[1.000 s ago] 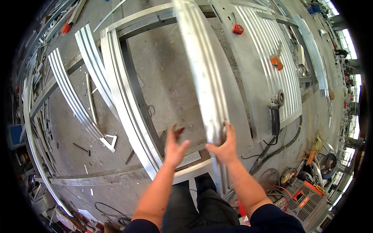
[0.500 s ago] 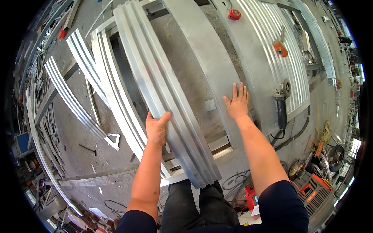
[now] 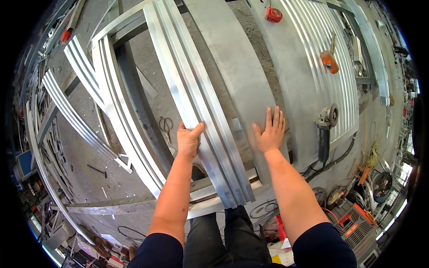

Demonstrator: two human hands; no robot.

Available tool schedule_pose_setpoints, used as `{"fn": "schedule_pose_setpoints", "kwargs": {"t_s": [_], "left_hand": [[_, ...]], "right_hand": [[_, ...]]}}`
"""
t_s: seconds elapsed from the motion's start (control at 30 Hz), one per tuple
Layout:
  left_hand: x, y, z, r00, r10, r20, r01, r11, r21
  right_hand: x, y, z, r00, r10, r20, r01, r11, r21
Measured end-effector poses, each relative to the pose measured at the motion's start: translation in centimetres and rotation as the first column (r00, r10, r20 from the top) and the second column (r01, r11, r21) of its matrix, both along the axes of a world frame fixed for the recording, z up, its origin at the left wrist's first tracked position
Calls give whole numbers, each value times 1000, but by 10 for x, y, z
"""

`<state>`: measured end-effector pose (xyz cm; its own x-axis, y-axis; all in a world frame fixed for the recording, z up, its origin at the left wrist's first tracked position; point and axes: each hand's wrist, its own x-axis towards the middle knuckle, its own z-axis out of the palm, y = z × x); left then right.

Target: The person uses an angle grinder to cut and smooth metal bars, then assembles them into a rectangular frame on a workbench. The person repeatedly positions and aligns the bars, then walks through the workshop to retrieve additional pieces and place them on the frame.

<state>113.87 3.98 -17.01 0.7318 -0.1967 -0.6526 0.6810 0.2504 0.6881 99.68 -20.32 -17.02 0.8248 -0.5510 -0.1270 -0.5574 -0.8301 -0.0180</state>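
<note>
A long ribbed metal panel (image 3: 190,82) lies lengthwise across a metal frame, its near end reaching over the frame's front bar by my legs. My left hand (image 3: 189,141) is closed on the panel's left edge, thumb on top and the other fingers partly hidden beneath. To the right, my right hand (image 3: 271,134) lies flat with fingers stretched on a smooth grey metal strip (image 3: 237,58), gripping nothing. A narrow gap separates this strip from the ribbed panel. Left of the panel, another ribbed strip (image 3: 127,111) runs along the frame's side.
An angle grinder (image 3: 324,138), an orange-headed hammer (image 3: 329,61) and a red tape measure (image 3: 273,14) rest on the sheets at right. Scissors (image 3: 166,125) lie below the frame. Loose ribbed strips (image 3: 78,114) lean at left. An orange-and-grey machine (image 3: 357,225) stands at lower right with cables.
The ribbed panel in my left hand has shifted right, toward the smooth strip. The gap on its left is wider and reveals the scissors. My right hand stays flat on the strip.
</note>
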Motion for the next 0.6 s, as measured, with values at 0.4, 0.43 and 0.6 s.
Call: {"fn": "schedule_pose_setpoints", "kwargs": {"t_s": [0.4, 0.43, 0.6], "left_hand": [[-3, -34, -21, 1000, -20, 2, 20, 998, 56], [-1, -37, -23, 999, -35, -4, 35, 994, 99], [-3, -41, -35, 999, -48, 23, 45, 991, 126]], "right_hand": [[-1, -3, 0, 999, 22, 33, -24, 999, 42], [2, -4, 1, 1000, 17, 23, -18, 999, 47], [0, -3, 3, 999, 16, 47, -19, 997, 69]]}}
